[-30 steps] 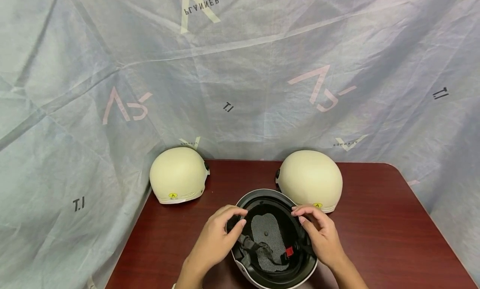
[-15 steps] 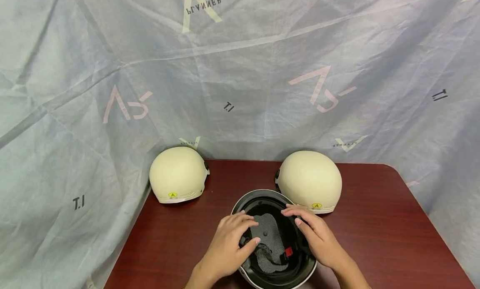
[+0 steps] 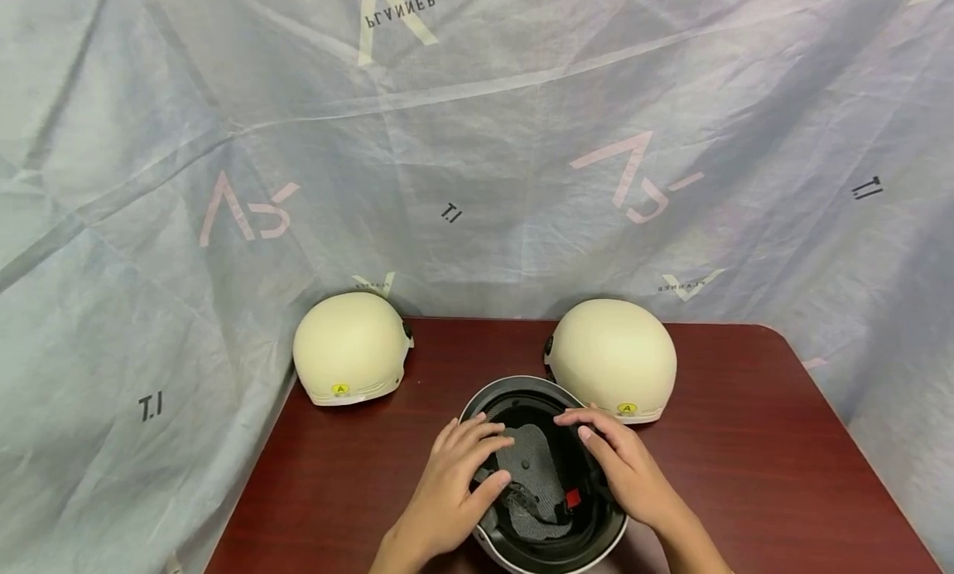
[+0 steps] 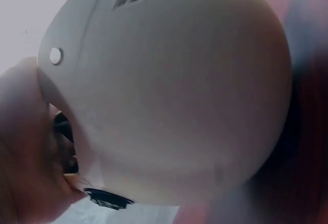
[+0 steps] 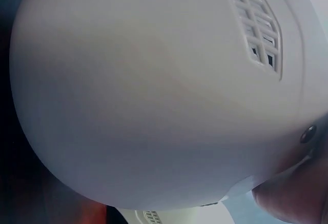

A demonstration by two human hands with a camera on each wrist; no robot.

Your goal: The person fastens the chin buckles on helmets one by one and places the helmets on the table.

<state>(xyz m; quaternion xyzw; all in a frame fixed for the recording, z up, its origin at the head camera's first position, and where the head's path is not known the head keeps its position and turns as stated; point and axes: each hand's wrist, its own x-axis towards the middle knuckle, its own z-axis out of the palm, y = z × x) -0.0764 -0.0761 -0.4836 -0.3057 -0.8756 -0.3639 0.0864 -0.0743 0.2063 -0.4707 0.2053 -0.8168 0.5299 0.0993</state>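
Cream helmet (image 3: 550, 479) underlies left grip (image 3: 453, 484) and right grip (image 3: 628, 468), both half-spread.

1 dark red table (image 3: 760, 441), creased grey sheet (image 3: 514, 209) behind the table and to its left and right, pink prints (image 3: 631, 170) above it

the helmet lining (image 3: 538, 470) is black and grey, its buckle (image 3: 572, 499) red.
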